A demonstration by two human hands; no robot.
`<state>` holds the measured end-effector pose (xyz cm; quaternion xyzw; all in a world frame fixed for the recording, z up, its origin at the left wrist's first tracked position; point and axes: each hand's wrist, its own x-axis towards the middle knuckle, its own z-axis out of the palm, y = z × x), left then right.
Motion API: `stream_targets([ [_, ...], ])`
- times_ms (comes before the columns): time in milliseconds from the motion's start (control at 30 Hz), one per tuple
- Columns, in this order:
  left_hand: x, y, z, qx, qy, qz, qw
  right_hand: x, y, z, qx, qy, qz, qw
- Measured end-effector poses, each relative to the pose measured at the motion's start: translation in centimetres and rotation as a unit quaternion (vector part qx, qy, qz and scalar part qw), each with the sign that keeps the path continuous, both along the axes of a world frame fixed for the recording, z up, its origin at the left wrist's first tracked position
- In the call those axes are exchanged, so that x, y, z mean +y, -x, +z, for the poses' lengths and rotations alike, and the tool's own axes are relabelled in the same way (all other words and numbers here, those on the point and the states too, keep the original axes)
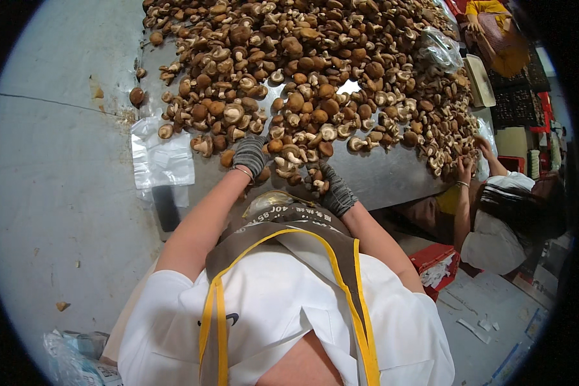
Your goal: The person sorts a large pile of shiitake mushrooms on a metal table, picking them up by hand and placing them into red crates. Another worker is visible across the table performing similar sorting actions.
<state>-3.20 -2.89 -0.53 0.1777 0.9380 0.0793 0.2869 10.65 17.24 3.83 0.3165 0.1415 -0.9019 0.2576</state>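
Note:
A large heap of brown-capped shiitake mushrooms (296, 48) with pale stems covers the metal table (386, 177). My left hand (251, 154), in a grey striped knit glove, lies at the heap's near edge with its fingers stretched out among the mushrooms. Its fingertips are partly hidden. In a matching glove, my right hand (338, 192) curls round the side of a mushroom (316, 183) close to the front edge of the table. Between the hands lies a small cluster of mushrooms (292, 156), caps and stems facing various ways.
White plastic bags (163, 157) and a dark phone-like slab (166, 209) lie left of my left arm. A clear bag (441, 50) rests on the heap. At the right, a co-worker (502, 219) handles mushrooms; another person's hand (475, 27) shows beyond. A red crate (435, 267) stands below.

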Motion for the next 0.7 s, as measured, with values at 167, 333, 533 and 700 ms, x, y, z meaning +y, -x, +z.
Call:
stream_targets([
  [167, -0.2, 0.8, 0.6, -0.033, 0.014, 0.024, 0.999, 0.6, -0.8, 0.6, -0.072, 0.021, -0.019, 0.997],
  [333, -1.5, 1.3, -0.4, -0.061, -0.056, 0.131, 0.988, 0.5, -0.5, 2.5, -0.083, -0.071, 0.001, 0.994],
  [533, 2.8, 1.0, 3.0, 0.144, -0.007, -0.137, 0.980, 0.7, -0.3, 0.9, -0.095, -0.064, 0.009, 0.993],
  [700, 6.1, 3.0, 1.5, 0.116, 0.041, -0.372, 0.920, 1.0, -0.3, 0.0, -0.088, -0.010, 0.017, 0.996],
])
